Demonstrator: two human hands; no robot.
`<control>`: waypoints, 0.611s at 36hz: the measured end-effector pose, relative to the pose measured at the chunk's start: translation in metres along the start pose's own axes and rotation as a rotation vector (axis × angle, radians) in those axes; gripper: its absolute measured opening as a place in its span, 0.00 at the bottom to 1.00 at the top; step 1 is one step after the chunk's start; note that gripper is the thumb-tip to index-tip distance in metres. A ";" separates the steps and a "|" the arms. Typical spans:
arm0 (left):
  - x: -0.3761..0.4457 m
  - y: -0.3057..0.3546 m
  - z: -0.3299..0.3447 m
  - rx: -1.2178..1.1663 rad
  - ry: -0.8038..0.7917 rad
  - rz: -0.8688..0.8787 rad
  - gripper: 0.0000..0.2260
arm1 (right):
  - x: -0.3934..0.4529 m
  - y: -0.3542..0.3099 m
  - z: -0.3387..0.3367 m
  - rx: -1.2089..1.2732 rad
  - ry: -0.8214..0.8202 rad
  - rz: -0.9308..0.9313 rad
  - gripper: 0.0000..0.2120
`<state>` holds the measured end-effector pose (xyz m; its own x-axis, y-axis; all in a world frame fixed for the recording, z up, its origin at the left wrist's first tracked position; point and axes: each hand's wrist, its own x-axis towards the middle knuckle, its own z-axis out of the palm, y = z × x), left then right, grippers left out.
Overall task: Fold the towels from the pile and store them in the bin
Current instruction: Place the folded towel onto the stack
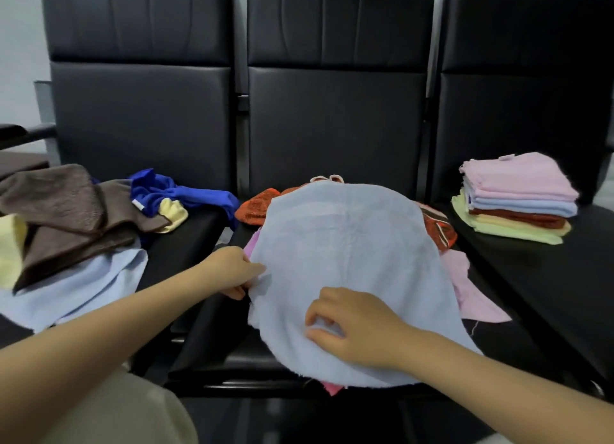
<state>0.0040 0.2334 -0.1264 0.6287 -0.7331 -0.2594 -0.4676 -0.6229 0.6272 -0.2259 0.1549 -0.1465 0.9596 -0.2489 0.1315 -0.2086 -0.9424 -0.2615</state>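
At centre frame the left hand [232,270] is pinching the left edge of the pale blue towel [345,260], its grip pressed together on the cloth. The right hand [352,327] is lying on top of the towel lower down, fingers curling and gathering a small fold. The towel is spreading over the middle seat [232,337], hiding most of an orange towel [254,207] and a pink towel [471,290]. A folded stack [518,197] is sitting at right; a loose pile [73,217] at left is running off the frame edge.
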 end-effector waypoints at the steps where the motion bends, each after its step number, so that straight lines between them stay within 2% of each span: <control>1: -0.002 -0.002 -0.001 0.035 0.013 -0.010 0.14 | -0.001 0.000 0.001 -0.002 0.013 -0.006 0.15; 4: -0.007 -0.007 -0.003 0.035 0.048 -0.015 0.16 | -0.007 0.002 0.006 0.068 0.067 -0.021 0.27; 5: -0.008 -0.009 -0.003 0.040 0.073 0.001 0.16 | -0.010 0.003 0.008 0.092 0.085 -0.044 0.28; 8: -0.012 -0.011 -0.001 0.043 0.133 0.054 0.15 | -0.021 0.006 0.010 0.105 0.092 -0.142 0.24; 10: -0.013 -0.012 0.001 -0.065 0.089 0.034 0.17 | -0.026 0.008 0.013 0.062 0.103 -0.183 0.24; 12: -0.015 -0.012 0.002 -0.167 0.033 0.017 0.15 | -0.027 0.008 0.017 0.037 0.153 -0.199 0.21; 15: -0.017 -0.013 0.003 -0.335 -0.003 0.053 0.08 | -0.025 0.005 0.020 0.185 0.211 -0.117 0.14; 17: -0.018 -0.012 0.003 -0.504 -0.041 0.082 0.04 | -0.024 0.003 0.018 0.338 0.252 -0.004 0.15; 20: -0.023 -0.005 0.004 -0.689 -0.101 0.114 0.04 | -0.023 0.007 0.013 0.488 0.286 0.146 0.13; 22: -0.024 -0.002 0.005 -0.695 -0.099 0.105 0.04 | -0.024 0.009 0.009 0.508 0.265 0.153 0.12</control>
<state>-0.0131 0.2508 -0.1255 0.5271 -0.8218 -0.2164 0.0028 -0.2529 0.9675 -0.2494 0.1544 -0.1602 0.8322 -0.4823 0.2736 -0.1614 -0.6827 -0.7127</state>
